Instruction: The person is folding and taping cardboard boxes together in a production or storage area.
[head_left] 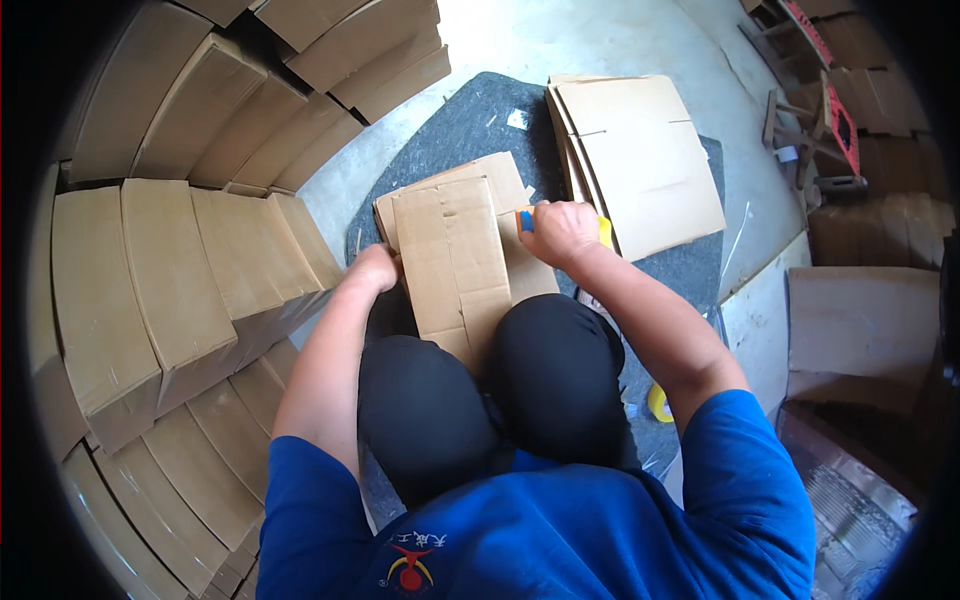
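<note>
Here, the box (pixel 440 225) stands just in front of the person's knees (pixel 565 350), its near end reaching down between them, with more cardboard (pixel 525 262) showing beside it. The right hand (pixel 562 232) is closed around a tape dispenser (pixel 526 221), held just right of the box's narrow face. The left hand (pixel 374 268) is curled at the box's left edge; whether it grips or merely rests there, I cannot tell. Beyond the right hand, flattened cartons (pixel 640 165) lie stacked on the dark mat (pixel 440 130), and a yellow roll (pixel 659 403) sits near the right elbow.
</note>
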